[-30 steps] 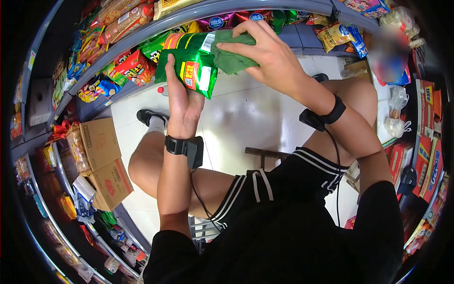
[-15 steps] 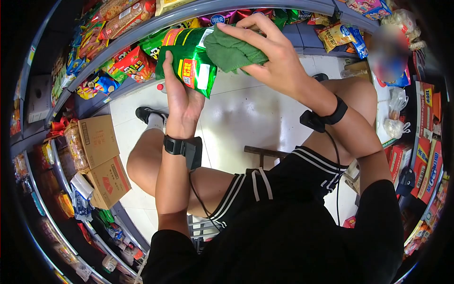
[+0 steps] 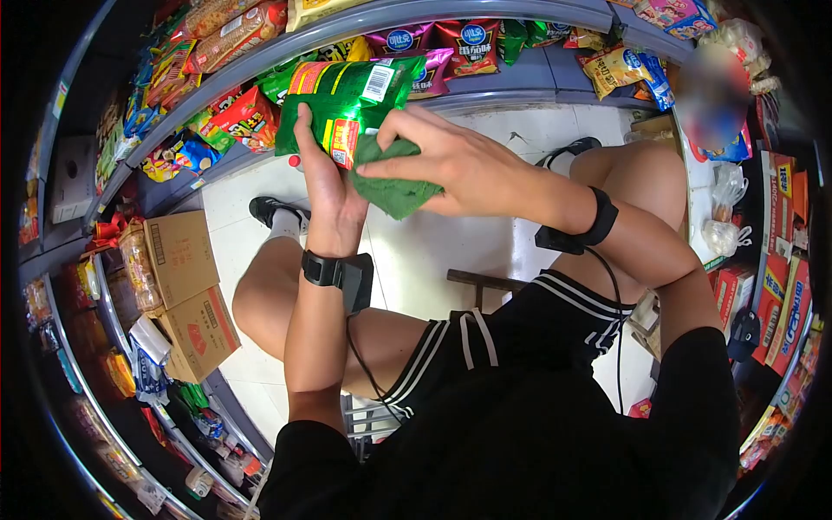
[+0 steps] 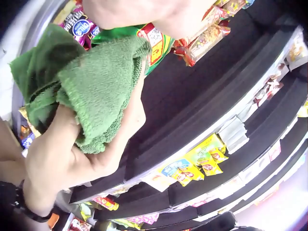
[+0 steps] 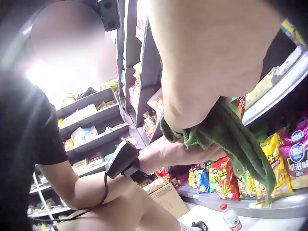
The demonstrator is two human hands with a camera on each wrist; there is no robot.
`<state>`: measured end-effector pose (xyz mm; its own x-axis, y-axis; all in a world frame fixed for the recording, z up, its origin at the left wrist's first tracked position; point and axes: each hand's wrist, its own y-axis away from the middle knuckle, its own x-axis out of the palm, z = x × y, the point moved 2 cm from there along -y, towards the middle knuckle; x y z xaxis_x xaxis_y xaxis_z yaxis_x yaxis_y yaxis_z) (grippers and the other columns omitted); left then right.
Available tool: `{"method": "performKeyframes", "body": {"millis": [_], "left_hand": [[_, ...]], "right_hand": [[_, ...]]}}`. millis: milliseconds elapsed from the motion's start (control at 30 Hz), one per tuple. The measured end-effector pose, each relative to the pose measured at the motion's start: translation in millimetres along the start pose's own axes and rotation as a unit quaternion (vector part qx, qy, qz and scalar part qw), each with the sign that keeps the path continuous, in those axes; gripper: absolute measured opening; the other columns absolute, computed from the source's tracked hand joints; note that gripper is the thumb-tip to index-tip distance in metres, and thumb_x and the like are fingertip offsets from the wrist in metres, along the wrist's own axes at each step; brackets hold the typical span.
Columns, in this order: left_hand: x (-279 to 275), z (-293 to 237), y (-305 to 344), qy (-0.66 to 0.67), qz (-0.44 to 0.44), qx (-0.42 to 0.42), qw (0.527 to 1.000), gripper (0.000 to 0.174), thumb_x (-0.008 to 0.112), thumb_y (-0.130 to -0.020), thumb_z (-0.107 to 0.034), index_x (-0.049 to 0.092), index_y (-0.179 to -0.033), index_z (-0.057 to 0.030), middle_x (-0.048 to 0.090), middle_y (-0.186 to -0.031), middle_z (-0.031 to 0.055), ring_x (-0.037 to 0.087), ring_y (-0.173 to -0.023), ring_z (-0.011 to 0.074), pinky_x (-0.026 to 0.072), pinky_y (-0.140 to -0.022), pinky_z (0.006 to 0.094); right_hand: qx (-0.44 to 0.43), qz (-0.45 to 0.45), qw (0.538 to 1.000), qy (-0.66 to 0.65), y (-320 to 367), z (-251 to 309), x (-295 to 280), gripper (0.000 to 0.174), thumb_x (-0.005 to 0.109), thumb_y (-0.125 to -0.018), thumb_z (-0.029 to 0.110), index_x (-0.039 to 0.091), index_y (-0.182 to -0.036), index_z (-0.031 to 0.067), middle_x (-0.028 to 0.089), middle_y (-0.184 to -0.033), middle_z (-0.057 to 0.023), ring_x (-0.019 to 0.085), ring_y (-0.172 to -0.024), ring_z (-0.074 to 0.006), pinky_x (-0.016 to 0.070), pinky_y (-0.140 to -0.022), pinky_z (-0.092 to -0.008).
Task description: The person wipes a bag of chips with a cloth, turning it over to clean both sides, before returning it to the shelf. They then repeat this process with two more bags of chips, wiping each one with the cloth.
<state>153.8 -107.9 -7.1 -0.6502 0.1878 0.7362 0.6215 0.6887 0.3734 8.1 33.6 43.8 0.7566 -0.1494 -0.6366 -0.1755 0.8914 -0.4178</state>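
In the head view my left hand [image 3: 329,191] grips a shiny green snack bag [image 3: 347,87] from below, thumb over its near face and the other fingers hidden behind. The bag is tilted, with a barcode at its upper right. My right hand [image 3: 468,165] holds a green cloth [image 3: 394,186] bunched under its fingers, against the bag's lower right part. The left wrist view shows the cloth [image 4: 103,79] folded between thumb and fingers, overlapping the green bag [image 4: 161,45]. A loose flap of cloth [image 5: 238,139] hangs from the right hand in the right wrist view.
A shelf edge [image 3: 416,28] curves behind the bag, with purple and red chip bags [image 3: 468,48] below it. Cardboard boxes [image 3: 195,299] stand at left on the floor. A bottle with a red cap [image 5: 232,219] stands near the shelf. A dark wooden stool [image 3: 485,279] is between the legs.
My right hand has moved the cloth down and left, from the bag's upper right edge to its lower right corner, uncovering the barcode. The left hand keeps its grip on the bag.
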Motion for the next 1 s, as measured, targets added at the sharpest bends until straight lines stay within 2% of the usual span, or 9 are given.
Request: {"method": "performKeyframes", "body": {"millis": [133, 200, 300, 433, 567, 700, 800, 933, 1000], "left_hand": [[2, 0, 1, -0.001, -0.003, -0.001, 1.0, 0.064, 0.054, -0.12, -0.058, 0.061, -0.161, -0.0094, 0.073, -0.154, 0.0124, 0.072, -0.136, 0.0288, 0.0574, -0.119, 0.0475], [1, 1, -3, 0.0, -0.004, 0.008, 1.0, 0.064, 0.054, -0.12, -0.057, 0.06, -0.161, -0.0095, 0.072, -0.154, 0.0117, 0.071, -0.138, 0.0283, 0.0563, -0.121, 0.0473], [6, 2, -3, 0.002, -0.012, 0.013, 1.0, 0.063, 0.053, -0.121, -0.056, 0.06, -0.162, -0.0095, 0.072, -0.156, 0.0105, 0.069, -0.141, 0.0276, 0.0543, -0.123, 0.0471], [8, 5, -2, -0.001, -0.01, 0.017, 1.0, 0.063, 0.054, -0.121, -0.056, 0.059, -0.163, -0.0093, 0.071, -0.157, 0.0092, 0.068, -0.143, 0.027, 0.0534, -0.124, 0.0471], [6, 5, -5, -0.001, -0.016, 0.019, 1.0, 0.064, 0.054, -0.12, -0.057, 0.059, -0.163, -0.0088, 0.071, -0.157, 0.0102, 0.069, -0.141, 0.0277, 0.0544, -0.123, 0.0477], [-1, 4, -7, -0.003, -0.011, 0.015, 1.0, 0.066, 0.055, -0.119, -0.058, 0.06, -0.162, -0.0082, 0.073, -0.155, 0.0119, 0.071, -0.139, 0.0289, 0.056, -0.121, 0.0483], [-4, 3, -5, -0.007, -0.003, 0.013, 1.0, 0.065, 0.056, -0.119, -0.058, 0.06, -0.161, -0.0081, 0.073, -0.154, 0.0124, 0.071, -0.138, 0.029, 0.0562, -0.121, 0.0485], [-1, 5, -6, -0.006, 0.0, 0.006, 1.0, 0.064, 0.056, -0.119, -0.057, 0.061, -0.161, -0.0081, 0.074, -0.153, 0.0118, 0.072, -0.137, 0.0287, 0.0564, -0.12, 0.0481], [4, 4, -4, -0.003, -0.001, 0.006, 1.0, 0.063, 0.057, -0.119, -0.057, 0.062, -0.158, -0.0082, 0.075, -0.15, 0.0103, 0.073, -0.134, 0.0274, 0.0581, -0.118, 0.0469]], "right_hand": [[0.032, 0.048, 0.997, 0.051, -2, 6, -10, 0.071, 0.093, -0.076, 0.003, 0.08, -0.145, 0.0175, 0.06, -0.13, -0.0105, 0.064, -0.12, -0.035, 0.0585, -0.1, -0.0457], [0.041, -0.051, 0.991, 0.12, -5, -1, -16, 0.072, 0.091, -0.074, 0.0, 0.08, -0.143, 0.0155, 0.06, -0.13, -0.0106, 0.064, -0.12, -0.0346, 0.0584, -0.1, -0.0457], [0.056, -0.092, 0.983, 0.15, -7, -15, -30, 0.059, 0.089, -0.08, 0.002, 0.081, -0.138, 0.0101, 0.059, -0.129, -0.0105, 0.065, -0.124, -0.0328, 0.0596, -0.104, -0.0463], [0.093, -0.105, 0.984, 0.106, -3, -19, -33, 0.058, 0.091, -0.082, 0.003, 0.08, -0.139, 0.008, 0.06, -0.127, -0.0124, 0.065, -0.125, -0.034, 0.0586, -0.106, -0.0453], [0.082, -0.089, 0.991, 0.061, -1, -15, -25, 0.058, 0.092, -0.084, 0.004, 0.079, -0.14, 0.0079, 0.06, -0.129, -0.0125, 0.065, -0.125, -0.0342, 0.0582, -0.107, -0.0448], [0.05, -0.06, 0.997, 0.007, 4, -6, -8, 0.069, 0.092, -0.078, 0.0, 0.079, -0.145, 0.0137, 0.059, -0.129, -0.0126, 0.064, -0.124, -0.0334, 0.0571, -0.101, -0.044], [0.04, 0.042, 0.998, 0.026, 5, 2, -7, 0.067, 0.09, -0.08, 0.0, 0.08, -0.143, 0.0169, 0.059, -0.13, -0.0117, 0.063, -0.124, -0.0343, 0.0579, -0.099, -0.0455], [0.052, 0.033, 0.997, 0.054, 3, -1, -20, 0.067, 0.09, -0.079, -0.002, 0.08, -0.143, 0.0174, 0.059, -0.129, -0.0108, 0.064, -0.123, -0.0339, 0.0581, -0.1, -0.0457], [0.032, -0.031, 0.993, 0.108, -1, -9, -30, 0.06, 0.093, -0.082, 0.007, 0.079, -0.14, 0.0138, 0.058, -0.128, -0.0093, 0.064, -0.125, -0.0321, 0.0607, -0.1, -0.0467]]}}
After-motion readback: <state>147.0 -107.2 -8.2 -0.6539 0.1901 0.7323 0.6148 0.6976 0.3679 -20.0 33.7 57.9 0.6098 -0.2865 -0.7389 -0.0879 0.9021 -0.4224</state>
